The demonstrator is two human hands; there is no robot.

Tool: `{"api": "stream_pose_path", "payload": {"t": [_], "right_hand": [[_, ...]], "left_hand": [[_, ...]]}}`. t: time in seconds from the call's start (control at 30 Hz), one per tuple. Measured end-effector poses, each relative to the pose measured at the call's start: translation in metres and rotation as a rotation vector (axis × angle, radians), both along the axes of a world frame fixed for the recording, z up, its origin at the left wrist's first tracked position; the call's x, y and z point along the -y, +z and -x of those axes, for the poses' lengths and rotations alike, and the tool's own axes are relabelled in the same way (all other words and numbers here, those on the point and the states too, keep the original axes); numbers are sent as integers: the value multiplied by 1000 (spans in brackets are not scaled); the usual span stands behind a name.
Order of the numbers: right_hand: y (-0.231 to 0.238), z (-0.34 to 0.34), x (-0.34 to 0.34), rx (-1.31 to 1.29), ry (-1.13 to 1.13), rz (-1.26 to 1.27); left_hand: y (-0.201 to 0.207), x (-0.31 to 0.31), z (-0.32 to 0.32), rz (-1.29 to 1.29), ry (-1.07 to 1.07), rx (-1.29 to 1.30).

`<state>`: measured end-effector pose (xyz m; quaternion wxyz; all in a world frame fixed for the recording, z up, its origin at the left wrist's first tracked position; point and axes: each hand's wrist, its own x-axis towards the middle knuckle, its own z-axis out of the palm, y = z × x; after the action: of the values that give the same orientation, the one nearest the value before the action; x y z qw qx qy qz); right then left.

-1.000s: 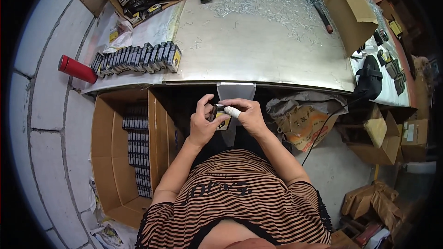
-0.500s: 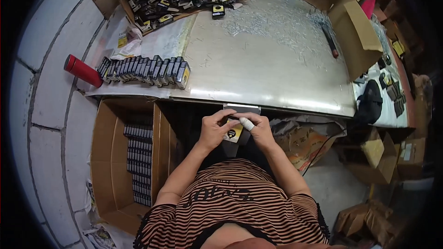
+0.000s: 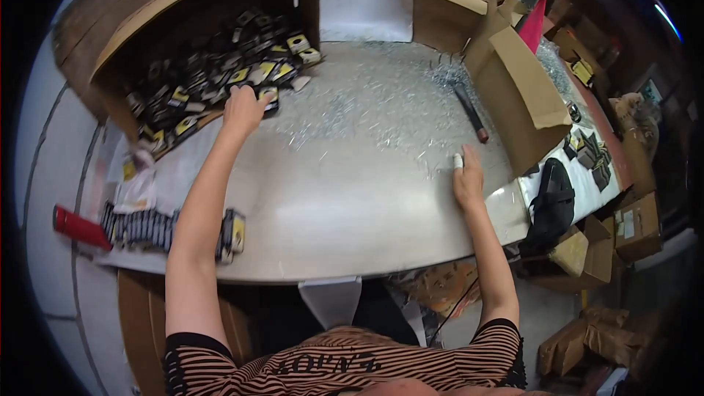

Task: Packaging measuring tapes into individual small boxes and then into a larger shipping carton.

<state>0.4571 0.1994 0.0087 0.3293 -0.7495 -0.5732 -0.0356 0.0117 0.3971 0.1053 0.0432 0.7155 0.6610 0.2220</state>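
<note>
My left hand (image 3: 246, 108) reaches to the front edge of a heap of small boxes (image 3: 198, 77) inside a large open carton. Its fingers are bent and its thumb lies against a small black-and-yellow box (image 3: 271, 101) on the metal tabletop (image 3: 323, 213). How firmly they grip it is partly hidden. Over the right side of the tabletop is my right hand (image 3: 469, 182), fingers stretched, thumb apart, one digit wrapped in white; nothing shows in it. Beyond it lie scattered thin clear or silvery pieces (image 3: 396, 128), too small to name.
A row of small boxes (image 3: 150, 229) stands at the near left beside a red cylindrical flask (image 3: 81, 227), partly behind my left forearm. A dark-handled tool (image 3: 469, 111) lies near the cardboard flap (image 3: 524, 88) at the right. A carton (image 3: 143, 315) sits below the table's left edge.
My hands have parted from in front of my body, where they held a small yellow-and-black box. The left went forward to the heap, the right onto the table. The view has tilted up.
</note>
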Motion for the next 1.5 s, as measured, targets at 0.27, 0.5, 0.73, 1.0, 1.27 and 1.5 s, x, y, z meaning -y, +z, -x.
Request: {"api": "stream_pose_path", "payload": {"t": [0.27,0.5,0.73,1.0,1.27,1.5], "right_hand": [[1,74,-82,176,281,335],[-10,193,-16,233,481,362],[24,201,51,-332,531,323],[-17,246,99,336,699,88],[-16,244,108,59,620,81],[14,267,204,82,681,193]], "left_hand": [[-40,-88,-36,337,67,-82],[23,42,-29,474,-410,1157],[-4,313,20,360,-455,1587],[-207,442,48,835,-188,1089],[-235,441,0,1114,-213,1235],[-223,464,18,1214,-323,1526]]}}
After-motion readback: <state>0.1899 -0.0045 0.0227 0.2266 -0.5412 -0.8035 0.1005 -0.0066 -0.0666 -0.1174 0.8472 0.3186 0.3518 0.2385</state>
